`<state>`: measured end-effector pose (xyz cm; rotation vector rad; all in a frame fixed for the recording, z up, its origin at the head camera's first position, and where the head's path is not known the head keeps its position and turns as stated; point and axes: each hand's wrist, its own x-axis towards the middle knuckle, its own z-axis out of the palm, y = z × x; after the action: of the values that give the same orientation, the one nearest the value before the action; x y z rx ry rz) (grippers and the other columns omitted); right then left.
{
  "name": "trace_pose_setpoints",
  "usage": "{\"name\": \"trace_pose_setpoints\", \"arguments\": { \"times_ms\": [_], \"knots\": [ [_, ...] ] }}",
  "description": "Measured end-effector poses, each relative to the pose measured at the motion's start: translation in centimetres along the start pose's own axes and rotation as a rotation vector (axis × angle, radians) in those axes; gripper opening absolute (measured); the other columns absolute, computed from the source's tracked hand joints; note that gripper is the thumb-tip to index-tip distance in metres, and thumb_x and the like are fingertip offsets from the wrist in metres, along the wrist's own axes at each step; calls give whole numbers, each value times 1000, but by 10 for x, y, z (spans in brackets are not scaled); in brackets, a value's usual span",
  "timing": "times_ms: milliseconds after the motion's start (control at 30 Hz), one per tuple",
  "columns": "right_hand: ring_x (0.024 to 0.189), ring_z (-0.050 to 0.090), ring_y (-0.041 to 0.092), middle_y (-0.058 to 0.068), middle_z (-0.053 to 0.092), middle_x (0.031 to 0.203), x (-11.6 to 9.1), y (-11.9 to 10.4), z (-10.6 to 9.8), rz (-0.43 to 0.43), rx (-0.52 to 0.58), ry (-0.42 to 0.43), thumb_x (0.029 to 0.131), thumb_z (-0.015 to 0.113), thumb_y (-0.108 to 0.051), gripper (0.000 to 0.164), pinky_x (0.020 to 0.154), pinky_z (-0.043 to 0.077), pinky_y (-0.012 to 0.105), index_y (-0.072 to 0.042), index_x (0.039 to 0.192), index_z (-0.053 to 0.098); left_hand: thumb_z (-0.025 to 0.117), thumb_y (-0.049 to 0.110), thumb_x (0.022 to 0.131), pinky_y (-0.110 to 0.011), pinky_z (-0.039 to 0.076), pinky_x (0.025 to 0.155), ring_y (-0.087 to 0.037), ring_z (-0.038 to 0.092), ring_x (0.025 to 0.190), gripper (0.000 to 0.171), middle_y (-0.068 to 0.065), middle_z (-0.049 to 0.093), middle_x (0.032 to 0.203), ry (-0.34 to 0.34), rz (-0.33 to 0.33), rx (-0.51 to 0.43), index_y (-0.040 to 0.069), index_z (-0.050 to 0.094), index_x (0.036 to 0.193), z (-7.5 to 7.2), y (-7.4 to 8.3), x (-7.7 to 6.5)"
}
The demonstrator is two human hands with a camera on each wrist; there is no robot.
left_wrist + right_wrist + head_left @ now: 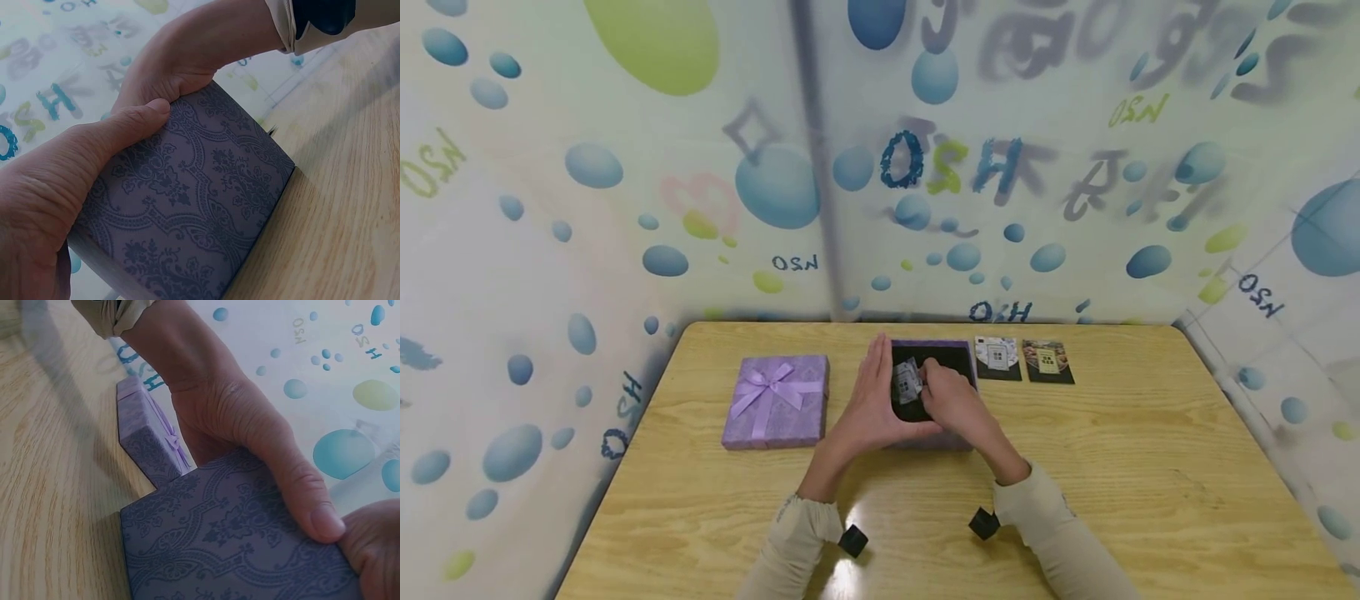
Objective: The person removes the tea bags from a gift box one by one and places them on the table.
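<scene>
A purple patterned box [925,437] stands uncovered on the table, dark inside. My left hand [871,408] grips it, with straight fingers along the left wall and the thumb across the front wall. In the left wrist view, the box's floral front wall [187,181] fills the middle. My right hand [953,398] reaches over the right side into the box, fingers curled, and pinches the edge of a small grey printed packet [907,382]. My right fingertips are hidden in the head view. In the right wrist view, the left thumb [312,506] lies over the box wall.
Left of the box lies its purple lid [805,421] with a ribbon bow. Two small square printed cards [998,358] [1048,362] lie side by side right of the box, near the table's back edge. A patterned curtain wall [880,250] stands behind the wooden table [1112,483].
</scene>
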<state>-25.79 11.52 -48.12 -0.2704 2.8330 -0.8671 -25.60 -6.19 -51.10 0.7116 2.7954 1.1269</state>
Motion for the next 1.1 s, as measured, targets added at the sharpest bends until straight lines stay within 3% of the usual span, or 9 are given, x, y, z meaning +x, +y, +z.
{"name": "trace_pose_setpoints", "arguments": {
  "times_ms": [433, 767, 1100],
  "knots": [
    [60, 54, 17, 4, 60, 79, -2, 1, -3, -35, 89, 37, 102, 56, -3, 18, 55, 44, 29, 1, 119, 60, 85, 70, 73, -49, 3, 129, -21, -14, 161, 149, 3, -24, 172, -12, -16, 25, 20, -22, 163, 0, 1, -1],
    [55, 46, 14, 2, 55, 70, -8, -2, -15, -93, 132, 66, 101, 58, -1, 17, 57, 42, 29, 2, 117, 63, 84, 72, 72, -54, 4, 128, -20, -14, 161, 148, 8, -25, 171, -11, -26, -23, 27, -24, 162, 1, 1, -1],
    [71, 64, 15, 5, 69, 83, -9, -3, -24, -97, 107, 104, 94, 69, -4, 15, 70, 57, 38, -1, 108, 69, 82, 74, 73, -55, 4, 128, -22, -13, 161, 147, 10, -25, 171, -12, -28, -35, 28, -24, 162, 0, 1, -2]
  ]
}}
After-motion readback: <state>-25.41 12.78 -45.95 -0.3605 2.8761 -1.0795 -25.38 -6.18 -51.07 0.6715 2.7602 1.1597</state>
